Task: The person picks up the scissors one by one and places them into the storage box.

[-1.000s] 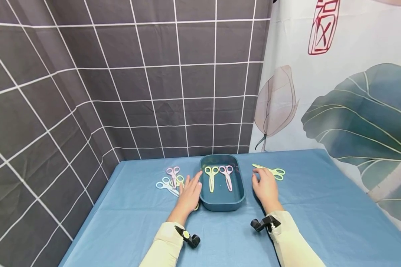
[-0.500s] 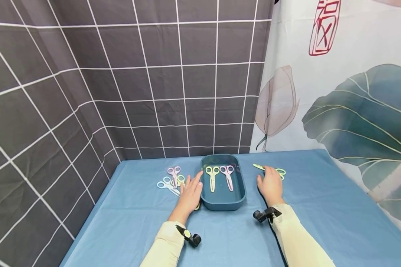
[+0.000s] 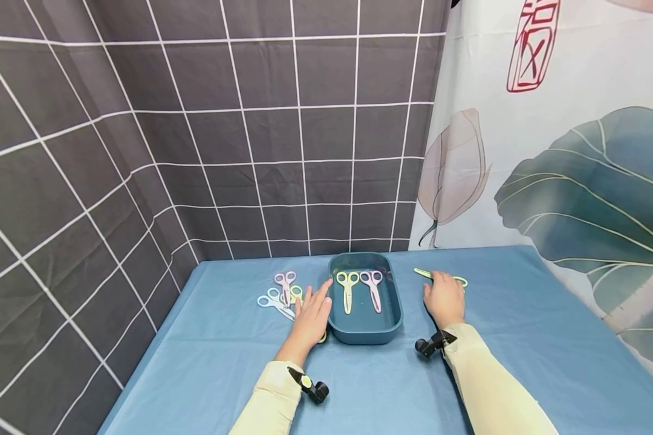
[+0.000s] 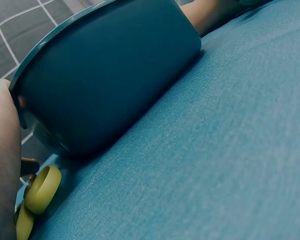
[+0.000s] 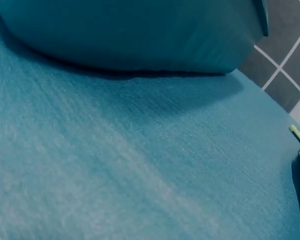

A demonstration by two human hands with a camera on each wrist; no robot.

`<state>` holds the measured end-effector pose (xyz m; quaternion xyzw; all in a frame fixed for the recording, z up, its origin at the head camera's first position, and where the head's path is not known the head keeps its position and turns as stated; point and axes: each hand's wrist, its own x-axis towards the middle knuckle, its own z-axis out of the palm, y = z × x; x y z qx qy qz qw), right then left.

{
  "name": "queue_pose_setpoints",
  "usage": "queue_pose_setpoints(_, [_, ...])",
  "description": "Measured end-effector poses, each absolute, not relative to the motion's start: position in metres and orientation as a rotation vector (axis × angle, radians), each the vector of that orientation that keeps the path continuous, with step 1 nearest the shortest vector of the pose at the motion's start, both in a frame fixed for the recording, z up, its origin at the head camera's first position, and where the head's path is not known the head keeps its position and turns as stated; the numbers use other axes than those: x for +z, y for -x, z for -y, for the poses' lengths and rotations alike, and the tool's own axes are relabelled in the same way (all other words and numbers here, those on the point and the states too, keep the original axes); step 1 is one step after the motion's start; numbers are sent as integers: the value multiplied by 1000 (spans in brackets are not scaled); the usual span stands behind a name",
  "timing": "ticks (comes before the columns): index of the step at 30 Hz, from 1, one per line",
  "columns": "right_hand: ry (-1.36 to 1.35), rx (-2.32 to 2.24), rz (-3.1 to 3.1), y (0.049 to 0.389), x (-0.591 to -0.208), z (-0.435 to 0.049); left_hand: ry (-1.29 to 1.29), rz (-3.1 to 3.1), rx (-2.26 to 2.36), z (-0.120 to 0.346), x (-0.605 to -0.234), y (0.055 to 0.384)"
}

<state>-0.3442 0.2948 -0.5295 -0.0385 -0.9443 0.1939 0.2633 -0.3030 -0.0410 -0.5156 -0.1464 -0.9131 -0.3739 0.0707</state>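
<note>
My right hand (image 3: pixel 445 300) lies over the middle of the yellow-green scissors (image 3: pixel 423 273) right of the box and grips them; their tip and part of the handle stick out on either side. At the right wrist view's edge, the scissors' tip (image 5: pixel 296 133) shows beside the hand. My left hand (image 3: pixel 311 314), fingers extended, touches the left rim of the dark teal box (image 3: pixel 366 338). Inside the box lie yellow scissors (image 3: pixel 347 292) and pink scissors (image 3: pixel 372 291), side by side. Below the left hand, a yellow scissors handle (image 4: pixel 42 191) shows in the left wrist view.
Left of the box, purple-pink scissors (image 3: pixel 285 286), light blue scissors (image 3: pixel 276 302) and another yellow pair (image 3: pixel 297 292) lie in an overlapping pile on the blue cloth (image 3: pixel 217 362). A dark grid curtain (image 3: pixel 272 139) and a leaf-print curtain (image 3: pixel 462 181) hang behind the table.
My right hand has moved right and forward onto the yellow-green scissors, and their handle now appears flatter, more edge-on. My left hand stays at the box's rim.
</note>
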Motion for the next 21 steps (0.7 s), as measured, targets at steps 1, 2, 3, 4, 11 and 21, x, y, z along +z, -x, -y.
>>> queue_pose_setpoints(1, [108, 524, 2562, 344, -529, -295, 441, 2743, -1124, 41, -516, 303])
queue_pose_setpoints(2, [113, 516, 2573, 344, -529, -295, 444, 2740, -1123, 40, -515, 303])
queue_pose_setpoints(3, [117, 508, 2582, 344, -529, -295, 441, 2741, -1121, 40, -515, 303])
queue_pose_setpoints(4, [120, 496, 2589, 344, -529, -295, 441, 2741, -1120, 40, -515, 303])
queue_pose_setpoints(11, [85, 327, 2648, 343, -527, -292, 431, 2752, -1112, 38, -515, 302])
queue_pose_setpoints(21, [-86, 38, 2610, 334, -520, -278, 441, 2723, -1118, 39, -515, 302])
